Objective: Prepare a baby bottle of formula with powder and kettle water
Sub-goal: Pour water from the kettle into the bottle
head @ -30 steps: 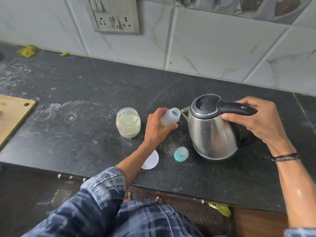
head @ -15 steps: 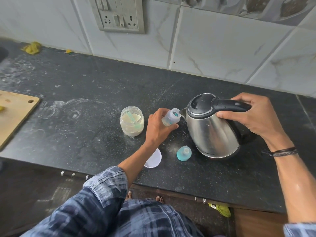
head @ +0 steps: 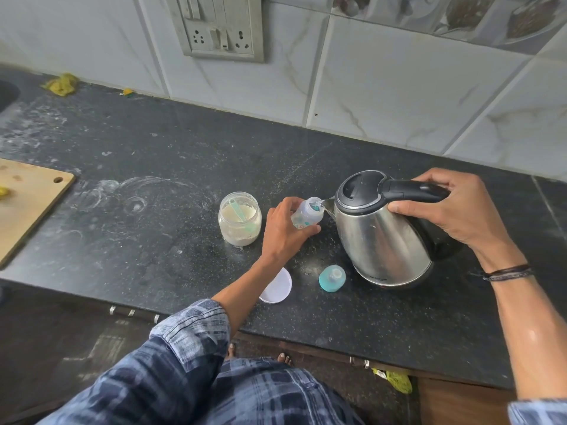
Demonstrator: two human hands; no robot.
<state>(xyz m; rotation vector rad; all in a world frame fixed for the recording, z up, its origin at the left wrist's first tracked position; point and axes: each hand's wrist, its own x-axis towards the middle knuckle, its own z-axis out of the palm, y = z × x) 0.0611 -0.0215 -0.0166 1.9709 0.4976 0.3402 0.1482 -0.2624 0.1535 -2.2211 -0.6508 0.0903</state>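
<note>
Head view: left hand (head: 285, 231) wraps the baby bottle (head: 306, 213), tilted so its mouth meets the spout. Right hand (head: 454, 210) closed on the handle tips the kettle (head: 383, 237) w/ water, mid-worktop. Powder jar (head: 240, 218) open beside; teat cap (head: 332, 278) near front edge, prob. for closing later.

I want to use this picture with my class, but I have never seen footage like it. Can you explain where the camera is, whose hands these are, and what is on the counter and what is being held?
The camera sits on the person's head, looking down at their own hands. The left hand holds a small baby bottle, tilted toward the spout of a steel kettle that the right hand tips by its black handle. On the dark counter stand an open jar of powder with a scoop inside, a white lid and the teal bottle cap.
</note>
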